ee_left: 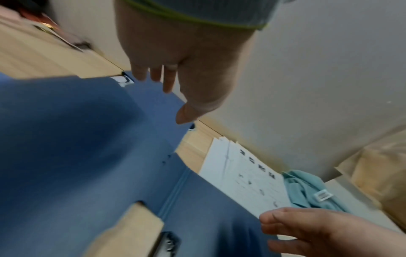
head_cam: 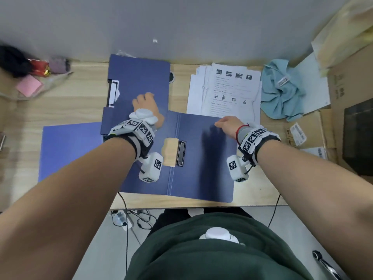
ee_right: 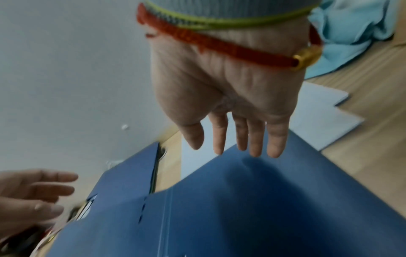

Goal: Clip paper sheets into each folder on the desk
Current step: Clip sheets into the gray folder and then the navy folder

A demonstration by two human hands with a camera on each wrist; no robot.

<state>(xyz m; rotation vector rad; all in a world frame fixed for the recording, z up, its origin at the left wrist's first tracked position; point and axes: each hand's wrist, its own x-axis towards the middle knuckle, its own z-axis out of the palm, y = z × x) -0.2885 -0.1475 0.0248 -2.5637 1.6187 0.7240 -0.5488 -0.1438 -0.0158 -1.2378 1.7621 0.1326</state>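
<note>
Open folder [head_cam: 201,158] lies flat at near tabletop [head_cam: 76,102] edge, metal clip [head_cam: 181,153] by its spine. Right hand [head_cam: 227,124] hovers over its far edge, fingers straight, empty. Left hand [head_cam: 148,107] (fingers relaxed, empty) over second folder [head_cam: 139,77] behind. Paper sheets [head_cam: 226,91] farther right.

A crumpled light-blue cloth [head_cam: 282,91] lies at the desk's right beside cardboard boxes [head_cam: 347,91], while a pink sticky-note pad [head_cam: 29,85] and a red packet [head_cam: 41,67] sit far left.
</note>
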